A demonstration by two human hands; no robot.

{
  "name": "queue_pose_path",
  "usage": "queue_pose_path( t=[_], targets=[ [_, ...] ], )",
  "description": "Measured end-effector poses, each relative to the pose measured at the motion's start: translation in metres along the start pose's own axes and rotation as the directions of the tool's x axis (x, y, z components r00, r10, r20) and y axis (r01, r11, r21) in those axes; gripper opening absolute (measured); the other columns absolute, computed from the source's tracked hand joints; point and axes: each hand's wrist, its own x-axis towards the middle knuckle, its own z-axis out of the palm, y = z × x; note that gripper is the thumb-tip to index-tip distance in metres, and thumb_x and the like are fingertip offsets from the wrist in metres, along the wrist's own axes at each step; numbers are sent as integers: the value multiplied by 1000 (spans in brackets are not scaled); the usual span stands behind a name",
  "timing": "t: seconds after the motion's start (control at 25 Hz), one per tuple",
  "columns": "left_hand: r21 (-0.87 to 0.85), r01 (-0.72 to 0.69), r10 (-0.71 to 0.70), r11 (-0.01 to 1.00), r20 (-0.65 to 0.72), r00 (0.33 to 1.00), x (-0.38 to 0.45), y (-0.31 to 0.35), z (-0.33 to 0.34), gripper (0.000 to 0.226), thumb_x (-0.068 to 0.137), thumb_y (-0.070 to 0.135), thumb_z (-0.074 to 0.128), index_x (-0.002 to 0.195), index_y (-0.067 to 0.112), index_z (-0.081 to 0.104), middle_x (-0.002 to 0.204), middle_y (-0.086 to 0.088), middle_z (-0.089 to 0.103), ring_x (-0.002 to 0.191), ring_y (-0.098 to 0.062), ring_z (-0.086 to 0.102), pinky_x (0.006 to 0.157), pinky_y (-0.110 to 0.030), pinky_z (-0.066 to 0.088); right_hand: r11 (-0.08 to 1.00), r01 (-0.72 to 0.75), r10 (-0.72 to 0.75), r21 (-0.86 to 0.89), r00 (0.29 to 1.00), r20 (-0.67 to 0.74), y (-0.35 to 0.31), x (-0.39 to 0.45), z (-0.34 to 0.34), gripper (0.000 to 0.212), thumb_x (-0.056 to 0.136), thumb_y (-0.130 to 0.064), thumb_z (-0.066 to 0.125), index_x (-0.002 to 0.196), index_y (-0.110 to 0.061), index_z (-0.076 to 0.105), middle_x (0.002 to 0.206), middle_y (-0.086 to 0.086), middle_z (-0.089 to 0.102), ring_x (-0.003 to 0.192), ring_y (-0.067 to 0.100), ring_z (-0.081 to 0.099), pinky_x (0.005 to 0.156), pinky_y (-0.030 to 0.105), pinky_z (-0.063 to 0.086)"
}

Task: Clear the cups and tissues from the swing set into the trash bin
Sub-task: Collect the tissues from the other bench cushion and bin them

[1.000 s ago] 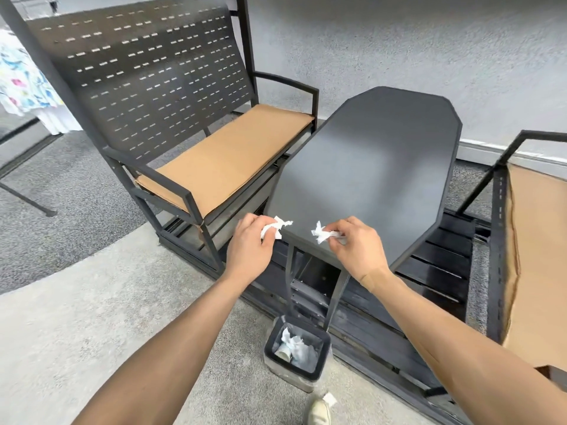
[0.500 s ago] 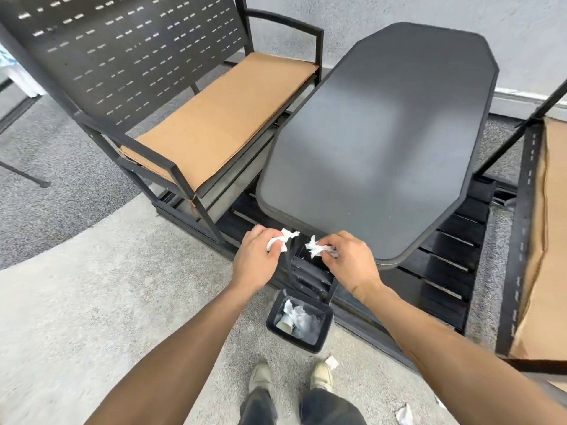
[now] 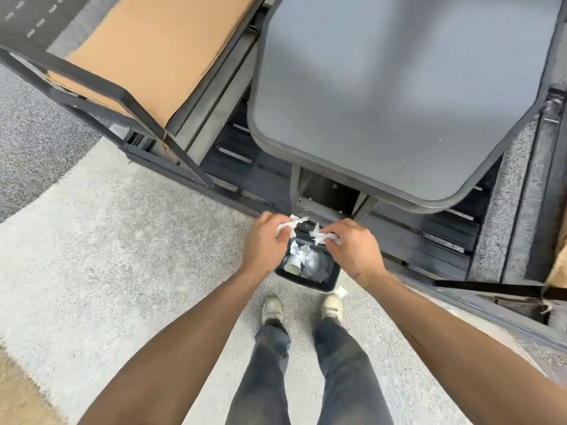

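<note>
My left hand (image 3: 266, 240) is shut on a crumpled white tissue (image 3: 290, 224), and my right hand (image 3: 352, 246) is shut on another white tissue (image 3: 322, 237). Both hands hover just above the small black trash bin (image 3: 333, 279) on the floor. Inside the bin lie a paper cup (image 3: 293, 266) on its side and crumpled tissues (image 3: 313, 260). The swing set's dark grey table (image 3: 399, 93) rises behind the bin, its top bare.
A bench seat with a tan cushion (image 3: 159, 53) stands at the left of the swing set. A small scrap of paper (image 3: 340, 292) lies on the floor beside the bin. My two shoes (image 3: 331, 306) stand just in front of the bin.
Both hands came down from the table's front edge to just over the bin, still holding the tissues. The view tilted downward.
</note>
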Motion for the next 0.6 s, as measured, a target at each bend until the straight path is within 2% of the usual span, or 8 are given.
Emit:
queue_pose_path(
  t=[0.08,0.2,0.32,0.48,0.6],
  targets=[
    [0,3,-3,1000,30,1000,10,-23,19,21,95,26,54,115,23,62,111,3,54,96,-16,56,85,-38,51,999,-52,52,-11,999,16,14,10,25,22,88,-18,58,105,-28,68,109,-1,67,75,16,67,72,27,54],
    [-23,46,-44,999,66,997,28,-60,63,21,96,23,53,113,17,62,114,-3,55,90,-13,54,81,-32,49,991,-136,136,6,991,16,44,30,70,23,86,-17,56,104,-26,69,110,2,68,81,21,68,74,33,58],
    [36,77,-81,996,139,987,49,-102,116,23,96,25,54,116,17,61,118,-5,58,92,-14,54,76,-24,44,974,-227,227,-12,973,43,80,49,120,25,86,-17,56,106,-23,69,109,3,68,83,22,67,69,25,53],
    [108,127,-149,986,224,963,76,-145,170,25,96,29,54,118,20,60,117,-5,58,92,-21,61,75,-32,54,950,-310,313,-38,945,100,118,67,183,24,88,-18,56,107,-24,68,100,3,71,71,18,62,60,22,47],
    [205,125,-179,971,270,946,88,-176,203,24,94,29,56,117,24,61,112,-5,62,85,-20,62,67,-31,55,944,-330,331,-29,936,122,141,77,227,23,86,-18,57,105,-24,68,102,5,71,79,23,65,68,27,52]
  ],
)
